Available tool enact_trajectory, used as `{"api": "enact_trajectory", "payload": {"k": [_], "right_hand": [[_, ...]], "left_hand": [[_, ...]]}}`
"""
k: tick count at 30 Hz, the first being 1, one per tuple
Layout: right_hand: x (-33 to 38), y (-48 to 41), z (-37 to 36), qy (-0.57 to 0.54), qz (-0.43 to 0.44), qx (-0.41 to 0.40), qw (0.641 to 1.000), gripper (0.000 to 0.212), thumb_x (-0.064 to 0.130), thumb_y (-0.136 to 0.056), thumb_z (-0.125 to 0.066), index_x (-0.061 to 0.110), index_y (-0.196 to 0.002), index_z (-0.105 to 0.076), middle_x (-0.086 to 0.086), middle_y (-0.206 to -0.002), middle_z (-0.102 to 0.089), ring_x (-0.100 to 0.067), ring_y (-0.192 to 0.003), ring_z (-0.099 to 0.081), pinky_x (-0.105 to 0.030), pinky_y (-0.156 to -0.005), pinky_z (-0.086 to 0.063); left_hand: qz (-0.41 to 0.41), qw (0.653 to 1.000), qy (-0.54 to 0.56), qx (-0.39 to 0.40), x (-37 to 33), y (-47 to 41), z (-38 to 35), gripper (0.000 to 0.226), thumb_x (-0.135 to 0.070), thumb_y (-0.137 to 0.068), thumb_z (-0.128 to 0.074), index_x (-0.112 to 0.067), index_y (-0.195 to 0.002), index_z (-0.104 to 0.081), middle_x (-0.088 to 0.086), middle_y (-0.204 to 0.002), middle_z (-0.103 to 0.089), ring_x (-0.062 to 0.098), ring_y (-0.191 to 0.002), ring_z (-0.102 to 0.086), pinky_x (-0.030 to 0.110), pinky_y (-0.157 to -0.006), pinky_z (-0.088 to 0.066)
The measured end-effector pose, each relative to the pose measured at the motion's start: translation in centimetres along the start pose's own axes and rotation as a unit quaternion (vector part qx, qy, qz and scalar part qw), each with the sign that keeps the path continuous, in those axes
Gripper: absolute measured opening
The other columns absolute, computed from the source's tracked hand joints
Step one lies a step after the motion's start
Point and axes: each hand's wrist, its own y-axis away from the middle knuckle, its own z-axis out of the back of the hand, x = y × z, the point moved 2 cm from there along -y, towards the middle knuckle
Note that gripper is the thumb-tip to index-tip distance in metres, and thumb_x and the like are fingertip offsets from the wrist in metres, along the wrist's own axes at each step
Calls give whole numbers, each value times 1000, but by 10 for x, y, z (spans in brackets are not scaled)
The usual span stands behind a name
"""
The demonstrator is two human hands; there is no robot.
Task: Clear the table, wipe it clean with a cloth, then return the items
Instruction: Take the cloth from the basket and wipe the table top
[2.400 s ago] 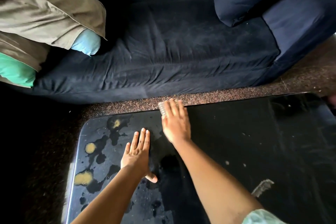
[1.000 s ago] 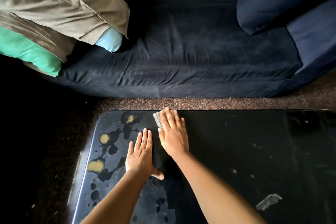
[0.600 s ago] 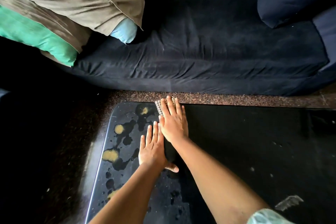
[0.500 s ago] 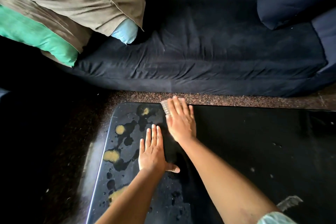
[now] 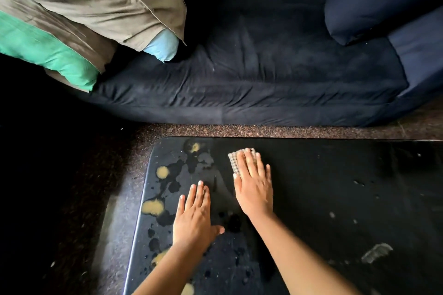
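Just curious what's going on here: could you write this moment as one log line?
stage: wiping | right hand: pressing cloth flat | left hand: flat on table | yellow stains: at left end

We observe the right hand (image 5: 254, 189) pressing a small textured cloth (image 5: 236, 161) flat against the black table (image 5: 335, 187) near its far edge, fingers straight. The left hand (image 5: 194, 215) lies palm-down just beside it. Yellowish stains (image 5: 153, 207) mark the table's left end. A dark sofa (image 5: 263, 74) stands beyond.

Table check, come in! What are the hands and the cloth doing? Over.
Right hand flat on cloth, pressing it to table. Left hand flat on table, empty. Yellow spots left of cloth, unwiped.
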Motion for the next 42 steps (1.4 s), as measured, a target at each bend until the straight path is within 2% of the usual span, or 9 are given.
{"api": "enact_trajectory", "payload": {"k": [3, 9, 14, 21, 28, 33, 35, 39, 42], "right_hand": [[29, 17, -5, -43, -84, -12, 995, 60, 37, -89, -29, 19, -146, -35, -5, -152, -34, -29, -139, -32, -50, -106, -35], [40, 49, -11, 23, 69, -5, 997, 56, 41, -95, -32, 25, -148, -29, 2, -154, -30, -22, -141, -30, -48, -109, -33], [29, 67, -7, -25, -162, -13, 986, 58, 37, -89, -31, 19, -144, -40, -4, -151, -37, -28, -137, -36, -50, -103, -39], [30, 95, -13, 35, 79, -4, 996, 58, 42, -91, -34, 28, -147, -29, 5, -154, -30, -20, -140, -31, -46, -107, -35], [25, 117, -12, -30, -156, -33, 987, 58, 37, -89, -33, 22, -145, -36, 0, -153, -32, -26, -140, -31, -50, -106, -37], [46, 140, -17, 3, 55, -11, 998, 58, 39, -90, -38, 29, -146, -31, 6, -156, -26, -19, -142, -27, -44, -109, -27], [26, 148, -16, 22, 18, -5, 1000, 58, 40, -90, -37, 29, -147, -30, 8, -156, -24, -18, -142, -28, -46, -110, -31], [15, 156, -13, -38, -196, -15, 980, 58, 37, -89, -33, 21, -145, -37, -1, -152, -33, -27, -138, -36, -51, -103, -40], [30, 168, -16, -27, -61, -19, 998, 60, 37, -88, -36, 23, -146, -33, 0, -154, -29, -25, -140, -30, -49, -107, -33]], "left_hand": [[-2, 1000, 17, -12, 6, 5, 4, 87, -51, -95, -43, -14, -151, 13, 1, -158, 21, 17, -145, 20, 37, -118, 9], [-29, 999, 24, -34, 27, 3, 12, 66, -28, -101, -33, -18, -153, 7, 0, -160, 13, 19, -147, 12, 37, -118, 4], [-74, 997, 8, -15, 30, 6, 5, 63, -25, -102, -30, -21, -153, 5, -2, -160, 12, 19, -147, 11, 37, -118, 4], [-94, 995, -5, -21, 34, 5, -2, 65, -22, -100, -32, -19, -153, 6, -3, -160, 11, 19, -148, 7, 37, -119, 0], [-109, 993, -48, 13, 33, -2, 0, 73, -32, -98, -41, -17, -153, 5, -1, -161, 11, 22, -148, 4, 39, -120, -1], [-113, 991, -70, 9, 34, -2, -4, 80, -39, -96, -45, -16, -153, 7, 2, -160, 13, 24, -148, 5, 39, -120, -1], [-115, 991, -74, 13, 34, -3, -5, 82, -43, -96, -45, -16, -152, 8, 2, -160, 14, 24, -148, 6, 39, -120, -1], [-111, 991, -69, 18, 32, -3, -7, 85, -45, -95, -47, -15, -152, 9, 3, -160, 15, 24, -148, 7, 37, -119, -3], [-110, 992, -59, 16, 31, -3, -9, 87, -44, -94, -49, -15, -152, 8, 3, -160, 14, 24, -148, 7, 36, -119, -5]]}}
